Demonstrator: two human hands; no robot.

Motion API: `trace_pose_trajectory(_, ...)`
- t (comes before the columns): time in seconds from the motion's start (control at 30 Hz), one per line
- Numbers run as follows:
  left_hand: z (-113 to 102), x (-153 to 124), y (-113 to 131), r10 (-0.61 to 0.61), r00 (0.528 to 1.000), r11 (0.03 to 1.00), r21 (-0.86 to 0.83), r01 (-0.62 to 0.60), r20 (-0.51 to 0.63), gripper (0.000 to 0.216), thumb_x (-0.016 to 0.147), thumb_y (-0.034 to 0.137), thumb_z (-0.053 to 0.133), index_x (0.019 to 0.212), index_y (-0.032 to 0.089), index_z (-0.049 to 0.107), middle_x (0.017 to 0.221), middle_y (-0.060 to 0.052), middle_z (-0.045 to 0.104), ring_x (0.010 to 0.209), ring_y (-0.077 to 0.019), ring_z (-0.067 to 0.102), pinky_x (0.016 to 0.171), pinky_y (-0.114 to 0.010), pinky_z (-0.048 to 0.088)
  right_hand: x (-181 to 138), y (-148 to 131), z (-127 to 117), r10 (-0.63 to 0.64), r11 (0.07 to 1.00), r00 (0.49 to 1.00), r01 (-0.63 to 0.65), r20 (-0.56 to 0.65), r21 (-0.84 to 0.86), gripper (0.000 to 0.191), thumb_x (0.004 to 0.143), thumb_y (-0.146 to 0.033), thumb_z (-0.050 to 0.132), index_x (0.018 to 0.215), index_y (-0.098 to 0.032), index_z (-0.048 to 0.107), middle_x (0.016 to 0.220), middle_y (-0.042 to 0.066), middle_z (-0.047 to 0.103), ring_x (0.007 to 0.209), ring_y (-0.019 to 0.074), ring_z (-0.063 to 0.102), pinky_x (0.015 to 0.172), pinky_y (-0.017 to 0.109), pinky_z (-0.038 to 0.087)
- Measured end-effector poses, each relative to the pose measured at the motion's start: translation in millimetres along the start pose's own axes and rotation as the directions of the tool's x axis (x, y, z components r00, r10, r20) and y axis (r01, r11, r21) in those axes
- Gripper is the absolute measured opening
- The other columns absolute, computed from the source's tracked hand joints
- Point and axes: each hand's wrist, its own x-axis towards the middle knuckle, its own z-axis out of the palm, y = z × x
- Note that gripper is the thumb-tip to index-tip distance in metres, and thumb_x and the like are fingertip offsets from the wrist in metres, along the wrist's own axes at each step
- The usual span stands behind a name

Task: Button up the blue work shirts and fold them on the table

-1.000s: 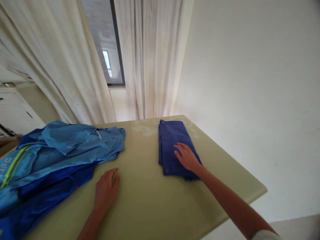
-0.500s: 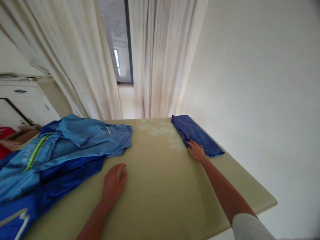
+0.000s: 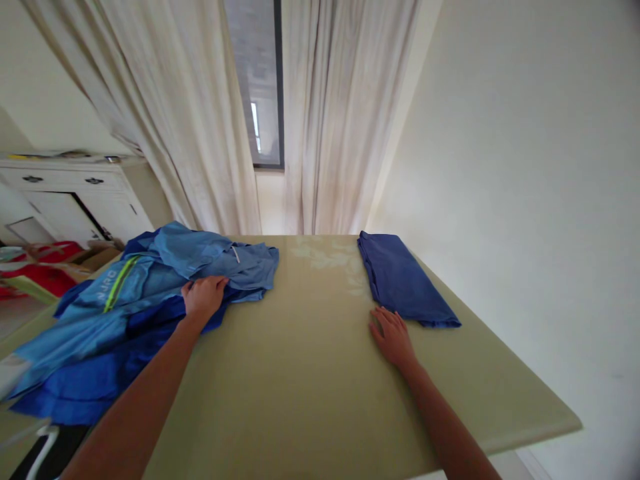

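On the left of the table lies a light blue garment (image 3: 150, 277) with a neon-yellow stripe and white lettering, loosely heaped over darker blue cloth (image 3: 107, 377). My left hand (image 3: 204, 297) grips the light blue garment at its near edge, fingers curled into the fabric. A folded navy garment (image 3: 407, 277) rests flat along the table's right edge. Just in front of its near corner is my right hand (image 3: 393, 333), its fingers spread and holding nothing. A white hanger (image 3: 44, 447) shows in part at the lower left.
The table (image 3: 310, 373) has a beige cover with a pale leaf pattern. Curtains (image 3: 345, 133) and a window (image 3: 263, 87) stand behind it, a wall (image 3: 525, 187) to the right. A white cabinet (image 3: 75, 193) and red bags (image 3: 55, 257) are at the far left.
My left hand has moved from the bare table up to the light blue garment and taken hold of it. My right hand has come off the folded navy garment toward me. The view has shifted left.
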Motion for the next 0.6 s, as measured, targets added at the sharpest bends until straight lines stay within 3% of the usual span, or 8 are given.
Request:
trace_pose_trajectory(0.17,-7.7,-43.2,44.6,0.102,0.975,0.936,-0.313,-0.162,-0.198,0.042,0.100,0.041,0.045,0.112,0.017,0.078,0.112,-0.013,0.079,0.104,-0.0300,0.071,0.103,-0.044,0.048,8.0,-5.0,-5.0,0.011,0.999,0.999,-0.013,-0.051,-0.042,0.048,0.101,-0.039,0.044,0.139,-0.017,0.063,0.158,0.016,0.049,0.146,0.0309,0.045,0.121,0.051,0.034)
trace_pose_trajectory(0.27,-20.4,-111.9,95.3,0.401,0.913,0.752,-0.542,-0.374,-0.073,0.042,0.102,0.043,0.043,0.106,0.022,0.080,0.108,-0.009,0.080,0.103,-0.0268,0.071,0.098,-0.040,0.052,30.6,4.6,-10.3,0.091,0.993,0.996,-0.091,-0.008,-0.071,0.052,0.101,-0.038,0.043,0.148,-0.021,0.057,0.164,0.013,0.040,0.150,0.0329,0.039,0.120,0.053,0.034)
trace_pose_trajectory(0.3,-26.3,-135.9,110.8,0.555,0.831,0.662,-0.619,-0.423,0.025,0.041,0.103,0.043,0.044,0.108,0.025,0.080,0.108,-0.007,0.080,0.102,-0.0252,0.072,0.097,-0.038,0.054,40.4,12.1,-12.0,0.132,0.988,0.990,-0.129,0.040,-0.079,0.052,0.101,-0.036,0.042,0.149,-0.021,0.057,0.163,0.013,0.043,0.149,0.0335,0.040,0.119,0.053,0.035)
trace_pose_trajectory(0.37,-38.4,-175.5,132.3,0.806,0.569,0.476,-0.747,-0.465,0.160,0.039,0.102,0.045,0.049,0.131,0.030,0.072,0.125,-0.005,0.076,0.115,-0.0234,0.070,0.104,-0.037,0.052,58.9,31.6,-15.2,0.222,0.973,0.968,-0.212,0.118,-0.094,0.052,0.100,-0.031,0.038,0.148,-0.020,0.058,0.157,0.014,0.051,0.145,0.0342,0.047,0.117,0.054,0.038)
trace_pose_trajectory(0.4,-43.4,-188.6,136.5,0.853,0.489,0.431,-0.776,-0.461,0.184,0.041,0.102,0.046,0.052,0.139,0.033,0.066,0.132,-0.004,0.073,0.122,-0.0229,0.067,0.108,-0.037,0.050,66.1,41.9,-16.7,0.271,0.961,0.954,-0.259,0.128,-0.101,0.053,0.099,-0.028,0.038,0.147,-0.019,0.059,0.154,0.015,0.054,0.142,0.0345,0.050,0.116,0.054,0.040)
trace_pose_trajectory(0.43,-46.6,-196.0,135.8,0.866,0.459,0.422,-0.782,-0.458,0.199,0.045,0.102,0.047,0.053,0.144,0.035,0.061,0.138,-0.002,0.070,0.127,-0.0225,0.064,0.112,-0.037,0.047,71.2,51.1,-18.2,0.318,0.946,0.941,-0.306,0.119,-0.107,0.053,0.098,-0.025,0.038,0.146,-0.018,0.060,0.152,0.017,0.056,0.140,0.0350,0.052,0.115,0.055,0.040)
trace_pose_trajectory(0.47,-47.4,-198.0,130.5,0.844,0.497,0.455,-0.760,-0.463,0.203,0.046,0.101,0.048,0.054,0.146,0.036,0.058,0.142,-0.002,0.067,0.131,-0.0227,0.061,0.114,-0.038,0.045,73.8,58.0,-19.7,0.360,0.931,0.928,-0.348,0.100,-0.112,0.053,0.097,-0.024,0.039,0.144,-0.017,0.061,0.150,0.018,0.058,0.139,0.0358,0.053,0.114,0.056,0.040)
trace_pose_trajectory(0.6,-24.9,-168.9,80.4,0.405,0.914,0.840,-0.408,-0.358,0.032,0.054,0.101,0.049,0.050,0.149,0.025,0.055,0.154,-0.012,0.055,0.141,-0.0339,0.049,0.119,-0.053,0.037,64.5,47.6,-25.5,0.358,0.928,0.933,-0.360,-0.040,-0.098,0.050,0.098,-0.032,0.043,0.142,-0.020,0.063,0.157,0.016,0.051,0.149,0.0375,0.038,0.120,0.062,0.028)
